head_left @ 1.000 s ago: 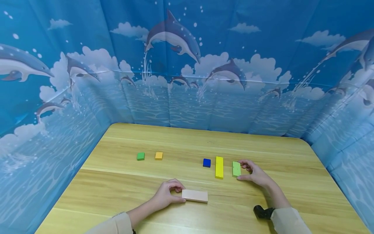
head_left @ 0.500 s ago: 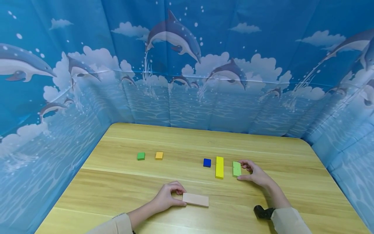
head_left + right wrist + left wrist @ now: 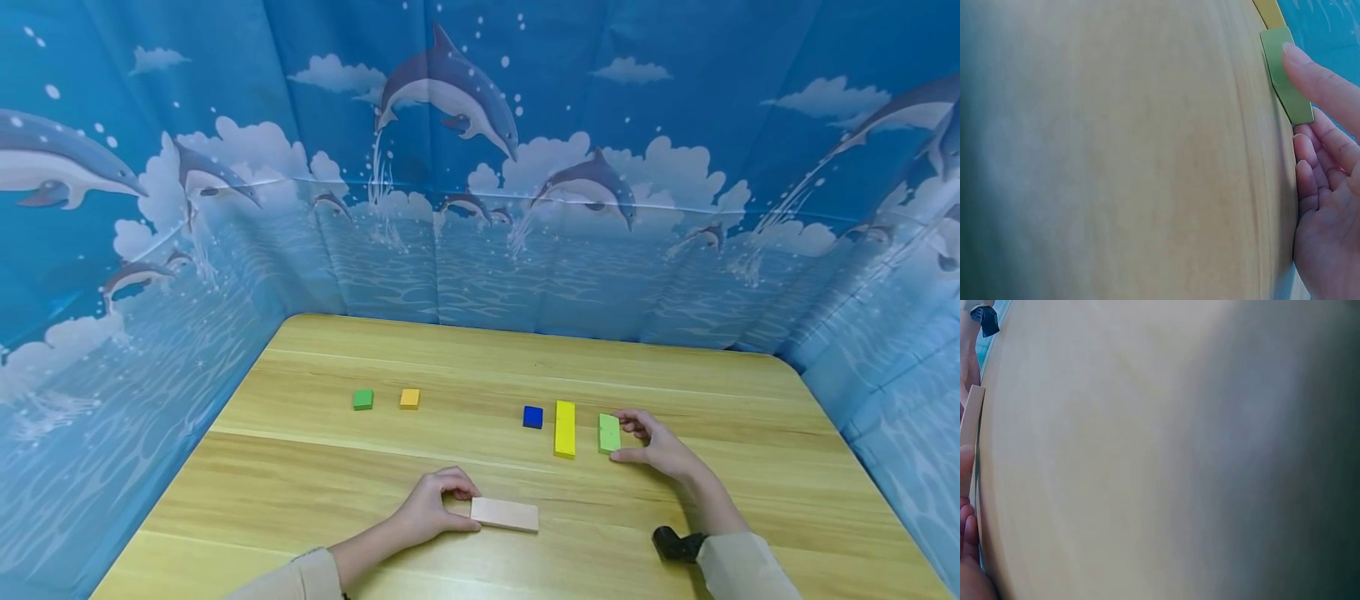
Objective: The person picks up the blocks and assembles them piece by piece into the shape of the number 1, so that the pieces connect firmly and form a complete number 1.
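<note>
Pinching wooden block (image 3: 506, 514) by one end with left hand (image 3: 435, 504), in front and left of yellow block (image 3: 565, 429), likely freeing other end. Pinching light-green block (image 3: 608, 434) with right hand (image 3: 658, 446), just right of yellow block, likely steadying it.

- The curtain (image 3: 480, 267) hangs behind the table (image 3: 300, 492).
- On the table, left to right, lie the first block (image 3: 363, 400), second block (image 3: 409, 399), third block (image 3: 533, 417), fourth block (image 3: 565, 430), fifth block (image 3: 609, 434).
- The sixth block (image 3: 505, 515) lies before them, left hand (image 3: 422, 505) at its left end.
- Right hand (image 3: 662, 450): right of the fifth.
</note>
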`<state>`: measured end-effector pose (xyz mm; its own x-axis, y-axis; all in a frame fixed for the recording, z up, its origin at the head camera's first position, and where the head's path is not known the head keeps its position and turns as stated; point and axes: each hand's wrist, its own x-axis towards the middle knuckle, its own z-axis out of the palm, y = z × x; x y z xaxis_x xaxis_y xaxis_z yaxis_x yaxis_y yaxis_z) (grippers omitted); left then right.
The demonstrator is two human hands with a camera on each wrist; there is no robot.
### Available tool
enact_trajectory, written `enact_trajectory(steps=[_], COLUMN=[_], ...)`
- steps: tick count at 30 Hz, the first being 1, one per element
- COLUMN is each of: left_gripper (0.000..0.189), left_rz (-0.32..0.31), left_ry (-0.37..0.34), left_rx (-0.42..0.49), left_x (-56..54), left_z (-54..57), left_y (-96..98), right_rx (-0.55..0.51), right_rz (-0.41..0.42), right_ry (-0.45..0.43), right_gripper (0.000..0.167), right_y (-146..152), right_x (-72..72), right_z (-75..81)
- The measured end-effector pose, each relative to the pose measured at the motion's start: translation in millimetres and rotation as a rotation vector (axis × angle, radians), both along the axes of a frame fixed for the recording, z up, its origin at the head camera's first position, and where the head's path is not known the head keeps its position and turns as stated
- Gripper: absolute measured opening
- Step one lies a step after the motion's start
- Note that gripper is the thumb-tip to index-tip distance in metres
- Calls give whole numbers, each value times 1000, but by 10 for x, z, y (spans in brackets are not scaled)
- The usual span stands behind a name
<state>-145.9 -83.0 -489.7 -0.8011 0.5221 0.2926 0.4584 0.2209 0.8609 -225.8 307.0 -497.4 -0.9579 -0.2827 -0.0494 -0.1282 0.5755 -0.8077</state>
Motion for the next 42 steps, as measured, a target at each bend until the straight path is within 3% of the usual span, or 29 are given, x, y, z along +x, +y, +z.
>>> enact_trajectory(steps=[7, 25, 34, 42], left_gripper=[28, 29, 29, 29], left_rz=[-14, -22, -26, -24], left_ry=[54, 82, 96, 112], left_rx=[-17, -33, -38, -29], left_x=[10, 23, 24, 44], left_z=[-19, -47, -72, -45], left_y=[9, 0, 11, 8], right_rx=[8, 4, -102, -203], right_rz=[-8, -3, -73, -69], right_ry=[-5, -8, -20, 3], right_gripper=[69, 70, 68, 69], right_y=[3, 17, 12, -152], right_x=[13, 9, 50, 63], right_z=[4, -42, -42, 39])
